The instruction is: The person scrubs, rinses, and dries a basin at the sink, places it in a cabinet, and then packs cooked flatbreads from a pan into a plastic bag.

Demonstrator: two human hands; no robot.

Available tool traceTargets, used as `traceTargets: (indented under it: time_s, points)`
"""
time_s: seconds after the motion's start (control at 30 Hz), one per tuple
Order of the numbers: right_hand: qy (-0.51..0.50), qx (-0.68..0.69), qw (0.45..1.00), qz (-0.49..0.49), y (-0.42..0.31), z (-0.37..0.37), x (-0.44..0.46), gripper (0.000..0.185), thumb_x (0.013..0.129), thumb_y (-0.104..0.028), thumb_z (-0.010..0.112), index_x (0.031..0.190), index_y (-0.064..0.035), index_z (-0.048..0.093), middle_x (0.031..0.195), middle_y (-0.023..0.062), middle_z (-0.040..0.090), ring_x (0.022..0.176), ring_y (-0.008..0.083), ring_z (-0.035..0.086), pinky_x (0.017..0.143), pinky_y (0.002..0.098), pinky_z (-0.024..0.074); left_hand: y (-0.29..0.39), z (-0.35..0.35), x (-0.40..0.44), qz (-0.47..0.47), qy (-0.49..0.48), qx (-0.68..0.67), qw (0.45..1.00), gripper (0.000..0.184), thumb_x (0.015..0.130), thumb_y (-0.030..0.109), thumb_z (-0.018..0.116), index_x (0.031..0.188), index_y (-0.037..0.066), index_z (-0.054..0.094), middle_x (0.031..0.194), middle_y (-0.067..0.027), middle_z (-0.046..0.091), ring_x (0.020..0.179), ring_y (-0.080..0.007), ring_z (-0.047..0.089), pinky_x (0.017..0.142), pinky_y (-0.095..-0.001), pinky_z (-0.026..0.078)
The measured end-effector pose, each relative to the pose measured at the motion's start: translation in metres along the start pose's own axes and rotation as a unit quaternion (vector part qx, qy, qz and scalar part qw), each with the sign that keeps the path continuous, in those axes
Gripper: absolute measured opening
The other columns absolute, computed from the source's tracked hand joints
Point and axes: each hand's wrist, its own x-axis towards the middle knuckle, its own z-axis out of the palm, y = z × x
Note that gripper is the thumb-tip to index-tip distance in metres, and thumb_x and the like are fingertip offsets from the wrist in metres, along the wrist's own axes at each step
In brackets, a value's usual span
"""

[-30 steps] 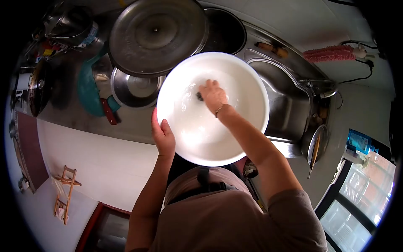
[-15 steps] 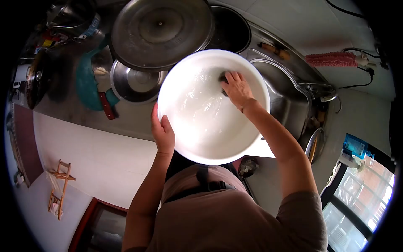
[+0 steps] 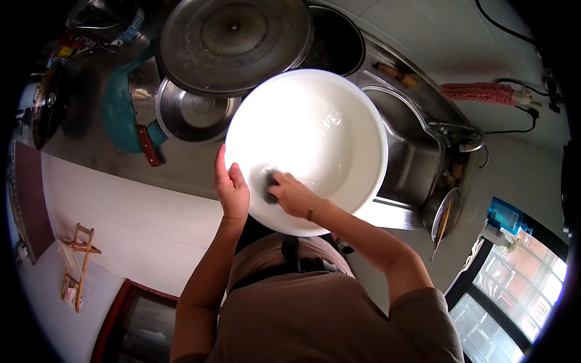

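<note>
Steel counter (image 3: 187, 168) runs L–R across view. White basin (image 3: 363, 154): in front of person's waist, overlapping counter edge & sink's L side in view; can't tell if it rests there or hangs in hand. Round, so no real long axis; mouth faces up twd camera, base away. Lg metal lid (image 3: 235, 51), also round, sits beyond basin, knob side showing, covering part of dark pot (image 3: 336, 45). Sink (image 3: 417, 160) R of basin. Steel bowl (image 3: 192, 115) L of basin, partly under lid in view.

L hand (image 3: 232, 187) grips basin's L side: thumb at rim, index up along outer wall, other fingers mostly hidden. R hand (image 3: 295, 196) inside basin, near-L part, fingers curled on dark scrubber (image 3: 269, 187), wrist coming in from near-R. Scrubber's on basin's inner surface nr L thumb; blurred, long axis seems approx fore-aft, can't be sure.
</note>
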Motion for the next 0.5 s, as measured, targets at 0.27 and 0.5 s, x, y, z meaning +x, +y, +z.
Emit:
traceTargets:
  time_s: [0.27,0.5]
  points:
    - [0.191,-0.317,0.929,-0.027,0.043,-0.068,0.095,0.013,0.078,-0.014,0.052,0.078,-0.0114,0.065,0.101,0.0075,0.052,0.099,0.0243,0.048,0.086,0.0375,0.0390,-0.004,-0.001,0.000,0.019,-0.018,0.017,1.000,0.043,0.088,0.000,0.043,0.131,0.000,0.038,0.123,-0.0189,0.051,0.107,-0.0256,0.054,0.090,-0.0322,0.044]
    - [0.141,-0.420,0.892,0.092,0.085,-0.116,0.020,0.015,0.078,-0.012,0.054,0.086,-0.0117,0.066,0.101,0.0053,0.053,0.100,0.0238,0.049,0.089,0.0356,0.0402,0.006,-0.002,0.001,-0.008,-0.021,0.039,0.999,0.043,0.089,0.000,0.042,0.132,0.000,0.037,0.123,-0.0186,0.050,0.109,-0.0262,0.053,0.091,-0.0336,0.044]
